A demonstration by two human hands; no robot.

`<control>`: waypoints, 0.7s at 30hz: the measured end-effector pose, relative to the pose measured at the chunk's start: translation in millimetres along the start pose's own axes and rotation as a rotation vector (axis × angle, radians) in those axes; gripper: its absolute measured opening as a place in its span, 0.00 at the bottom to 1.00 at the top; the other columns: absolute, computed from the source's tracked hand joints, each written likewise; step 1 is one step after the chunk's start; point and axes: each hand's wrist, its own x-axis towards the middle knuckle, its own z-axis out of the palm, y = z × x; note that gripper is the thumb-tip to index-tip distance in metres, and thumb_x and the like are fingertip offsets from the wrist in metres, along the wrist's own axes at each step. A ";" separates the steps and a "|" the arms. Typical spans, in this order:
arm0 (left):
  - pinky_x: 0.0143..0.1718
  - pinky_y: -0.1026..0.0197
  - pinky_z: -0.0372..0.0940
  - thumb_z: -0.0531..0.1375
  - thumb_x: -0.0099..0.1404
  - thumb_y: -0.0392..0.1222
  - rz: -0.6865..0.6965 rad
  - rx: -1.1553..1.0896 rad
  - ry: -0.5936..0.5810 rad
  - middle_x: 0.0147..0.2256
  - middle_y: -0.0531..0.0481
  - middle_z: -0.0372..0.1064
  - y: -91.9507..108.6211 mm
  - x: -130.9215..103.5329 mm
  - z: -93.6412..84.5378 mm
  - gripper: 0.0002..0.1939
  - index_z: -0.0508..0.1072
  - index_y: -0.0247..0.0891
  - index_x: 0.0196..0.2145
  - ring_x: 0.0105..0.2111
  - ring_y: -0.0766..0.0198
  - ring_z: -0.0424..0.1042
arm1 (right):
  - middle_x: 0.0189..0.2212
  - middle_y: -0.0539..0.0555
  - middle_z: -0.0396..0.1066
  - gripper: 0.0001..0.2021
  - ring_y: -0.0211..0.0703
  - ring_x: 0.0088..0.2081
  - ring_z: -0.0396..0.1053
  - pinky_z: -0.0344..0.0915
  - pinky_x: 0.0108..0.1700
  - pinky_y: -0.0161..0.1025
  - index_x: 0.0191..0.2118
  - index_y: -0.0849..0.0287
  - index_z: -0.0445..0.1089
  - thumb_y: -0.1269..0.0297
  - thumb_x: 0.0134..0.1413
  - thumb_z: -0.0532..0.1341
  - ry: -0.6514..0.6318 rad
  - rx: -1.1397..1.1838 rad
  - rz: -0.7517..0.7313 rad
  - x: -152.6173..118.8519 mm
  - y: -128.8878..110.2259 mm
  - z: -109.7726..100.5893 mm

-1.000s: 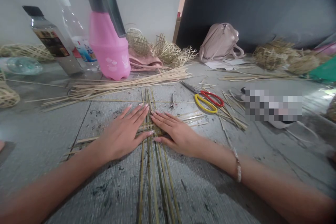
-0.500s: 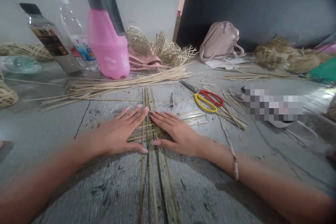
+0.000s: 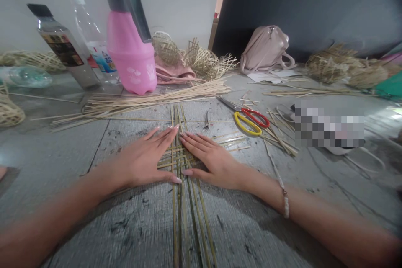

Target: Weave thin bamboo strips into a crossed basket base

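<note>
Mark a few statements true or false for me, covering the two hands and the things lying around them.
1. The left hand and the right hand both reach over the crossed strips. True.
2. The right hand is holding the scissors. False: they lie beyond it, out of its grasp.
3. The pink spray bottle stands behind the pile of pale strips. True.
4. Both scissor handles are red. False: one is red, the other yellow.
5. The bracelet is on the left wrist. False: it is on the right.
</note>
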 end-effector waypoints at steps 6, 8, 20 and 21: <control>0.66 0.49 0.37 0.42 0.52 0.84 0.037 0.017 0.083 0.68 0.35 0.38 -0.7 1.5 4.5 0.65 0.33 0.29 0.70 0.68 0.44 0.42 | 0.68 0.62 0.45 0.40 0.49 0.69 0.42 0.43 0.69 0.51 0.69 0.69 0.47 0.42 0.63 0.51 0.005 0.004 -0.002 -0.4 0.6 0.0; 0.66 0.50 0.35 0.42 0.54 0.83 0.050 0.022 0.070 0.69 0.36 0.36 -2.5 0.8 4.1 0.62 0.34 0.31 0.70 0.68 0.46 0.40 | 0.68 0.62 0.46 0.40 0.48 0.69 0.42 0.44 0.69 0.51 0.69 0.68 0.47 0.42 0.63 0.52 0.019 0.013 -0.005 -0.5 1.1 0.2; 0.65 0.51 0.37 0.39 0.53 0.83 0.062 0.068 0.069 0.67 0.34 0.45 0.2 -0.8 3.3 0.63 0.40 0.30 0.70 0.67 0.47 0.48 | 0.68 0.61 0.47 0.37 0.48 0.69 0.43 0.44 0.69 0.51 0.68 0.63 0.51 0.42 0.63 0.51 0.039 -0.001 -0.020 -1.1 1.5 0.1; 0.65 0.51 0.36 0.39 0.53 0.83 0.063 0.074 0.084 0.67 0.34 0.46 0.3 -1.1 4.0 0.63 0.40 0.31 0.70 0.67 0.47 0.49 | 0.68 0.61 0.47 0.37 0.48 0.69 0.43 0.44 0.69 0.51 0.68 0.64 0.51 0.42 0.63 0.51 0.037 -0.003 -0.020 -1.1 1.4 0.0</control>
